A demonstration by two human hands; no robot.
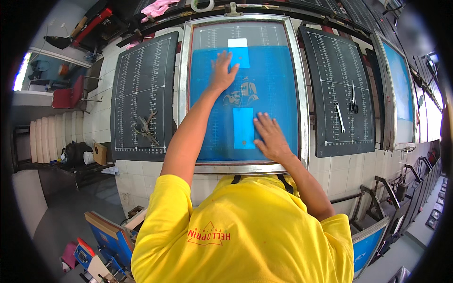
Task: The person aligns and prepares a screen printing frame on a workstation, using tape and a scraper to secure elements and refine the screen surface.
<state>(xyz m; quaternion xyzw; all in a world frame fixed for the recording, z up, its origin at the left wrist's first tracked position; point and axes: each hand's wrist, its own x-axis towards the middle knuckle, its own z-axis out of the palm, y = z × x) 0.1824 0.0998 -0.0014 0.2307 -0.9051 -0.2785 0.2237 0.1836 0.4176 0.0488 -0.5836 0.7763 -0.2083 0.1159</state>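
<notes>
A silk-screen frame (302,94) with silver metal edges lies in front of me, its mesh (207,122) mostly coated blue. A pale vintage-car stencil (241,93) shows in the middle of the mesh. Two light rectangular pieces show through the screen: an upper piece (239,57), white at its far end and blue where the coating covers it, and a lower piece (243,123) near the front. My left hand (222,71) is open on the mesh, left of the upper piece. Fingers extended, my right hand (272,138) rests on the mesh beside the lower piece. Neither hand holds anything.
Dark ruled boards flank the frame. Locking pliers (146,128) lie on the left board (132,89); a wrench (339,117) and scissors (353,100) lie on the right board (330,61). A clamp (232,9) stands at the frame's far edge, near a tape roll (202,5).
</notes>
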